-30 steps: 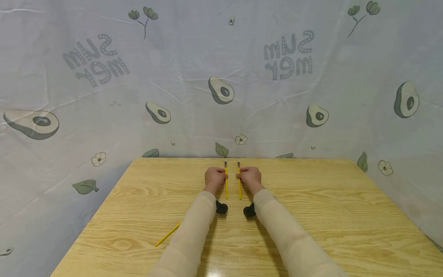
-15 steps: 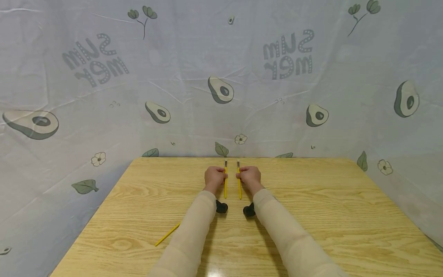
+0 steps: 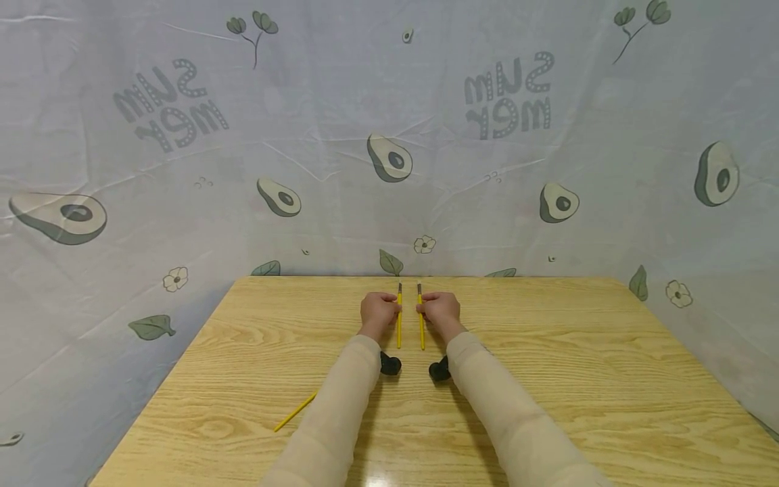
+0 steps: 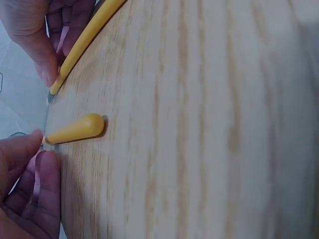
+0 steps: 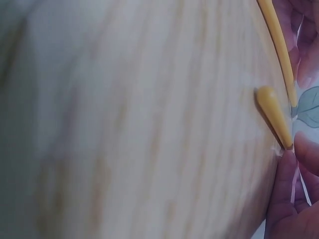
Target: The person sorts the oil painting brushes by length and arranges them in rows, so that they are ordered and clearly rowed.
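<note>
Near the table's far edge, my left hand (image 3: 380,313) pinches a yellow-handled paintbrush (image 3: 399,331) between thumb and fingers. My right hand (image 3: 441,312) pinches a second yellow-handled paintbrush (image 3: 422,331) the same way. The two brushes stand side by side a small gap apart, dark ferrules toward the backdrop and handle ends toward me. In the left wrist view the rounded handle end of the left paintbrush (image 4: 79,128) lies close to the wood. The right wrist view shows the handle of the right paintbrush (image 5: 273,113) coming from my right fingertips.
A third yellow stick (image 3: 295,411) lies slantwise at the left, one end hidden by my left sleeve (image 3: 337,412). Black devices (image 3: 390,365) show under both wrists. A printed cloth (image 3: 475,203) hangs behind the wooden table (image 3: 548,352).
Both hands stay nearly in place. The left paintbrush has shifted its tilt very slightly and now stands straighter; the right paintbrush looks almost unchanged.
</note>
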`<action>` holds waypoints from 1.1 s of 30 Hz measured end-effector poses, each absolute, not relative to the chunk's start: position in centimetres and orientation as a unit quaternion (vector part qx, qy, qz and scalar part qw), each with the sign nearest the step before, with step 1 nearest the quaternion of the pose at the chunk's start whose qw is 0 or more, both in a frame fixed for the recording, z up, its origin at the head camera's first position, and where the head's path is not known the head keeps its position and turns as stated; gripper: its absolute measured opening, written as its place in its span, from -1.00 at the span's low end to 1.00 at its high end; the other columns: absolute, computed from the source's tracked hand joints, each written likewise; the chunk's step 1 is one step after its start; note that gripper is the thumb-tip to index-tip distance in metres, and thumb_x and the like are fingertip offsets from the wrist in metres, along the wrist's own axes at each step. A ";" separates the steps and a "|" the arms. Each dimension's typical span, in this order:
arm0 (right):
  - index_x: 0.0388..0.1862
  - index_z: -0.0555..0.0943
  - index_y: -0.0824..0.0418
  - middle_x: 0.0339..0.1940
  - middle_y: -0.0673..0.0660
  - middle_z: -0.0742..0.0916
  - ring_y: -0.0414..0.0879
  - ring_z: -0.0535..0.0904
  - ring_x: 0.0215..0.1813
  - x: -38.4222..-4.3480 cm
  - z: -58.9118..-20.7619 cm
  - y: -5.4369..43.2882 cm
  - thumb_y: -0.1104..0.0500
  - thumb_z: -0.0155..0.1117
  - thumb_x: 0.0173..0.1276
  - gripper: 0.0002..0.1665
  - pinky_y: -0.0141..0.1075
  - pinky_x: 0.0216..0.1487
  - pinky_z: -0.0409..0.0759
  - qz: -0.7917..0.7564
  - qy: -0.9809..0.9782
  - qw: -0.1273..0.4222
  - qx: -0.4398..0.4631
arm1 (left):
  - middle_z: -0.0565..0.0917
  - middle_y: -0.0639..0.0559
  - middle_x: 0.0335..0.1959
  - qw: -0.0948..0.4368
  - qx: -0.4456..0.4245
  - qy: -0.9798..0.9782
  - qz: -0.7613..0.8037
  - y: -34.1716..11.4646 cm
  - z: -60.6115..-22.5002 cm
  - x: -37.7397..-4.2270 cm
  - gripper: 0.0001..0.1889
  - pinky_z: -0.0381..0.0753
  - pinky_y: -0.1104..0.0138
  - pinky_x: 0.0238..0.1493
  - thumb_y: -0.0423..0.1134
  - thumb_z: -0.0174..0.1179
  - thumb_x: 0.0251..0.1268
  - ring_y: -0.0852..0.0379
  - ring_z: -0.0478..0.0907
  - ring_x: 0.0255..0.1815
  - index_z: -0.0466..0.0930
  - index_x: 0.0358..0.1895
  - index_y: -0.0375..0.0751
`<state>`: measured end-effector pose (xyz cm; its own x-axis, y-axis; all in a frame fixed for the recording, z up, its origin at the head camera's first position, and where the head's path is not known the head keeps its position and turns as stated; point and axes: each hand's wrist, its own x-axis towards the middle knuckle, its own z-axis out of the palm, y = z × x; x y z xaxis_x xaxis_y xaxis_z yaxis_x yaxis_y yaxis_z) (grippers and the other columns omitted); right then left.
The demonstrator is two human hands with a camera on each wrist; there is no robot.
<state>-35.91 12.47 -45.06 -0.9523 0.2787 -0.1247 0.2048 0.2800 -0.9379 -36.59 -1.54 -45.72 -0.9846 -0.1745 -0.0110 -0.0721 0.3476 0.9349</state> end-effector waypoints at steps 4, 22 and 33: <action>-0.03 0.71 0.29 -0.19 0.22 0.74 -0.09 0.61 -0.45 -35.9 -45.1 12.5 0.35 0.44 0.18 -0.67 -0.28 -0.32 0.64 0.584 -0.797 0.032 -0.149 | 0.71 -0.03 -0.49 0.051 0.075 -0.822 -0.562 -1.6 -45.7 -36.5 -0.78 0.50 0.41 -0.62 -0.44 0.38 0.08 0.21 0.48 -0.68 0.76 -0.15 -0.29; 0.10 0.66 0.31 -0.01 0.24 0.69 0.08 0.64 -0.13 -34.9 -42.1 13.8 0.31 0.36 0.30 -0.63 -0.13 -0.12 0.66 0.628 -0.761 0.015 -0.163 | 0.74 -0.10 -0.26 0.034 0.002 -0.820 -0.571 -2.6 -42.8 -35.3 -0.74 0.69 0.26 -0.40 -0.33 0.33 0.24 -0.12 0.65 -0.22 0.71 -0.02 -0.34; 0.15 0.60 0.31 0.14 0.27 0.63 0.11 0.55 0.16 -32.9 -39.7 15.7 0.30 0.29 0.36 -0.63 -0.17 -0.02 0.64 0.646 -0.758 -0.023 -0.085 | 0.71 -0.05 -0.13 0.001 -0.054 -0.840 -0.540 -5.0 -40.2 -34.3 -0.70 0.69 0.25 -0.33 -0.25 0.36 0.23 -0.05 0.65 -0.09 0.71 0.03 -0.17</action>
<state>-32.92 15.67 -39.66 -0.9845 0.0984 -0.1450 0.1587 0.1500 -0.9759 -34.28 -4.98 -40.16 -0.9942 0.0893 0.0593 0.0910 0.4112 0.9070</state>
